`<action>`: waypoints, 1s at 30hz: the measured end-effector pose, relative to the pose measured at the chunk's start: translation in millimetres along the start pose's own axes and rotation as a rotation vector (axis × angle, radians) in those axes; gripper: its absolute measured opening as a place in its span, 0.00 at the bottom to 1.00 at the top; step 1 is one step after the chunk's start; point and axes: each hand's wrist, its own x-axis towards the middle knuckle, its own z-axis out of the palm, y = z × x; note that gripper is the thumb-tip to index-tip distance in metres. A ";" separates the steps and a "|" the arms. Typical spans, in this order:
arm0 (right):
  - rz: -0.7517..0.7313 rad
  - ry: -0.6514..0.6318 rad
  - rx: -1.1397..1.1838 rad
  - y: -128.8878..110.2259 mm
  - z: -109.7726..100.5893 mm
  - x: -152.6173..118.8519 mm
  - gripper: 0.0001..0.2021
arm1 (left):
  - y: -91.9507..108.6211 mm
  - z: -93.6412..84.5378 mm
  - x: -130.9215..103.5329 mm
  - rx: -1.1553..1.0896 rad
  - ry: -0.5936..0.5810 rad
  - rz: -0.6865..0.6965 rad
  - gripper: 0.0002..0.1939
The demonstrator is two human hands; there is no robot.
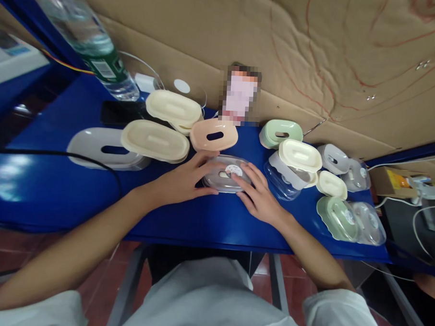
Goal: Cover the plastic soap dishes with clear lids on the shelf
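Note:
An oval plastic box (222, 185) under a clear cover lies on the blue table, a slot in its top and a round white sticker (233, 170) on the cover. My left hand (182, 181) grips its left end, thumb along the near edge and fingers over the far side. My right hand (262, 199) holds the right end, one fingertip pressing at the sticker and the others along the far side. Just beyond the box sits a peach oval box lid (200, 136) with a slot.
Left are a pale grey slotted box (92, 145), cream lids (155, 142), a dark phone (120, 113) and a water bottle (102, 62). Right are green (276, 128), cream (300, 155) and clear-covered boxes (371, 225). A lit phone (241, 94) leans on cardboard behind. A black cable (59, 153) crosses left.

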 end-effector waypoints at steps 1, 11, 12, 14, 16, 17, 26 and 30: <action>0.004 0.002 -0.009 -0.9 0.1 0.3 0.35 | -0.6 0.5 0.2 -0.007 0.007 0.000 0.34; 0.022 0.006 -0.104 -2.1 4.7 1.4 0.34 | -5.2 1.6 3.2 -0.014 -0.011 -0.056 0.36; 0.017 0.007 -0.098 -2.5 5.7 1.4 0.35 | -5.0 2.5 3.4 -0.008 -0.007 -0.053 0.36; 0.009 0.008 -0.092 -4.2 8.5 1.2 0.37 | -4.6 4.7 3.8 0.012 0.003 -0.034 0.35; 0.007 0.008 -0.109 -6.6 11.6 0.7 0.39 | -4.4 6.6 3.9 0.038 0.010 -0.006 0.34; 0.008 0.007 -0.124 -7.6 12.8 0.4 0.40 | -4.3 7.4 3.9 0.053 0.009 0.004 0.33; 0.025 -0.054 -0.173 -5.0 10.1 -1.7 0.51 | 12.7 14.4 4.7 0.444 0.004 -0.003 0.40; 0.012 -0.065 -0.190 -5.5 6.6 -0.9 0.53 | 20.6 17.0 4.2 0.483 0.028 -0.020 0.43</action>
